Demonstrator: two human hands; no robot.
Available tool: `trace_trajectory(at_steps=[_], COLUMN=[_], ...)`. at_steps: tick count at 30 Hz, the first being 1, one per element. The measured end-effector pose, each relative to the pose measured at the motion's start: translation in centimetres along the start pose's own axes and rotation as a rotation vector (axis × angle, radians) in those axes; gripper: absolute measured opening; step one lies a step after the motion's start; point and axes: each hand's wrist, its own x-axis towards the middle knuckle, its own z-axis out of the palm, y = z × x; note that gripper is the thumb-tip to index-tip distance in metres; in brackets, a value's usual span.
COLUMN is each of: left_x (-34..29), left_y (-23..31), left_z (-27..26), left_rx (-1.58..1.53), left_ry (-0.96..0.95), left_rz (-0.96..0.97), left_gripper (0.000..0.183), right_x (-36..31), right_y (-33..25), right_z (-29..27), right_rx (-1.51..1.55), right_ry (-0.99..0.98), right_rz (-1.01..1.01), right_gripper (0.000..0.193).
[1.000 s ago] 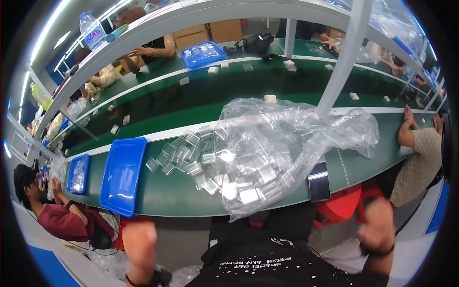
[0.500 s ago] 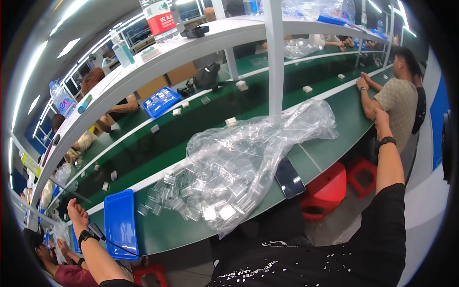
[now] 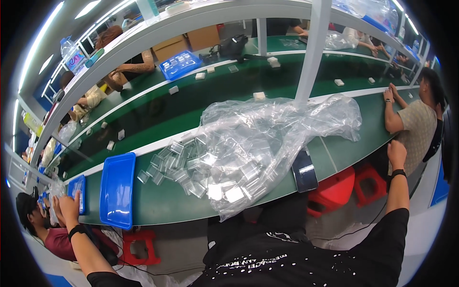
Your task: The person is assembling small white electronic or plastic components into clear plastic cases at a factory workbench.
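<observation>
My left hand [image 3: 70, 208] is raised at the far left, near the empty blue tray [image 3: 117, 191], its fingers curled with nothing visible in them. My right hand [image 3: 397, 154] is held out at the far right beyond the table edge, closed in a fist and touching nothing. Between them, a large clear plastic bag [image 3: 282, 138] lies open on the green table. Small clear plastic cases [image 3: 179, 160] spill from its left side, and more show through the film. A dark phone [image 3: 304, 171] lies beside the bag at the table's front edge.
A green conveyor belt [image 3: 158, 107] carrying scattered small white boxes runs behind the table. A white shelf post [image 3: 313, 52] rises behind the bag. Red stools [image 3: 334, 191] stand under the table edge. One co-worker [image 3: 413, 107] sits at right, another [image 3: 52, 234] at left.
The view has shifted, so the bag and table sit further right and the far belt shows more. Both my hands stay raised and apart; the left now appears lower, beside the left co-worker.
</observation>
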Motion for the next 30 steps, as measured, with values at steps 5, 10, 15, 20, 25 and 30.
trace_trajectory(at_steps=[5,10,15,20,25,30], left_x=[-2.2,-3.6,-9.4,-19.5,-21.6,-21.4], left_y=[-3.1,-5.0,2.1,14.5,21.7,23.7], left_z=[4.0,5.5,1.3,-1.6,-2.6,0.6], left_rx=[-0.094,-0.095,-0.675,-0.840,-1.181,-1.428], left_ry=[0.292,0.255,0.185,0.173,0.059,-0.316], left_rz=[-0.111,-0.076,0.204,0.803,0.934,0.794], left_gripper=[0.055,0.049,0.033,0.055,0.042,0.025], right_x=[-1.0,-1.1,-0.4,-3.3,-3.4,-3.1], right_y=[0.5,1.1,-1.5,-10.2,-20.6,-29.7], right_z=[4.0,6.2,2.8,-8.6,-21.1,-29.6], right_rx=[-0.056,0.041,1.546,1.702,1.632,1.504], right_ry=[0.124,0.132,-0.147,-0.566,-0.687,-0.687], right_rz=[0.053,0.121,0.954,0.551,-0.083,-0.262], right_gripper=[0.025,0.027,0.038,0.044,0.029,0.016])
